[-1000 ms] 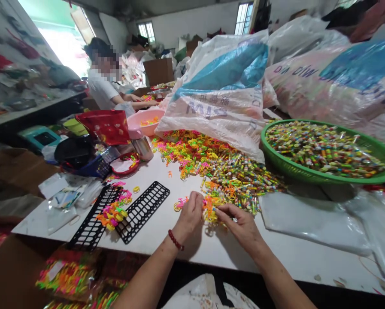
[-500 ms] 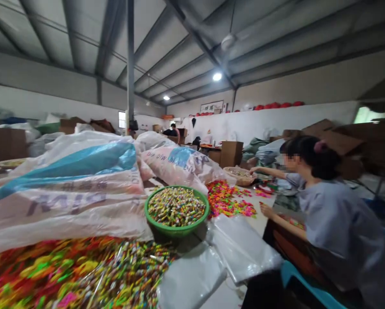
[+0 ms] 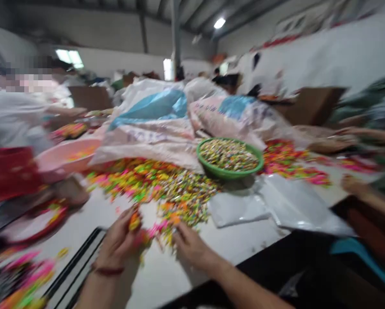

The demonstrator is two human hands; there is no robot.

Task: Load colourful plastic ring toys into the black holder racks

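My left hand (image 3: pixel 116 238), with a dark red band at the wrist, is closed around small orange and yellow plastic pieces (image 3: pixel 134 221). My right hand (image 3: pixel 194 246) is at the near edge of a heap, its fingers drawn together. Blur hides what they grip, though an orange piece (image 3: pixel 175 219) shows at the fingertips. Loose pink and yellow pieces (image 3: pixel 158 227) lie between both hands. Beyond them spreads a pile of bright plastic pieces (image 3: pixel 137 178), mixed on its right with small multicoloured sticks (image 3: pixel 192 191).
A green basin (image 3: pixel 216 173) full of small sticks stands behind the pile. Clear plastic bags (image 3: pixel 303 206) lie to the right, large woven sacks (image 3: pixel 147 148) behind. A black-edged frame (image 3: pixel 78 266) and red tray (image 3: pixel 55 225) are at left. Co-workers sit on both sides.
The view has swung left and down. Both my hands now show over the white table, the left one holding pieces; neither was visible before. A person at the left has come into view.
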